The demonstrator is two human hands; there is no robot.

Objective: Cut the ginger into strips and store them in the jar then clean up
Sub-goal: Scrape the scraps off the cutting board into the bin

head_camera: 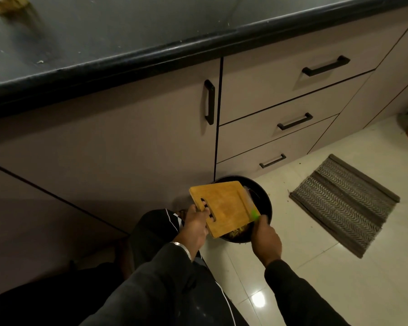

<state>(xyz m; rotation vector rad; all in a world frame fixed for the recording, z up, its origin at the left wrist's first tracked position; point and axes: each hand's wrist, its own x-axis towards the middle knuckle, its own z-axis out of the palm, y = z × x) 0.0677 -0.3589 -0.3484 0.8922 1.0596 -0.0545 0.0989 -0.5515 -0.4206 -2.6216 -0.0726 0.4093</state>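
A: Ginger scraps (237,232) sit in the black bin (265,198) on the floor, under the tilted cutting board (224,203).
B: Hands?
A: Left hand (196,228) grips the board through its handle slot. Right hand (265,238) holds a green-handled tool (254,214) at the board's edge; fingers curled.

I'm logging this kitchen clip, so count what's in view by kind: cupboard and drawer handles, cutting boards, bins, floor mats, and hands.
Handles: 4, one on the cupboard door and three on the drawers
Cutting board: 1
Bin: 1
Floor mat: 1
Hands: 2, left hand and right hand
Total: 9
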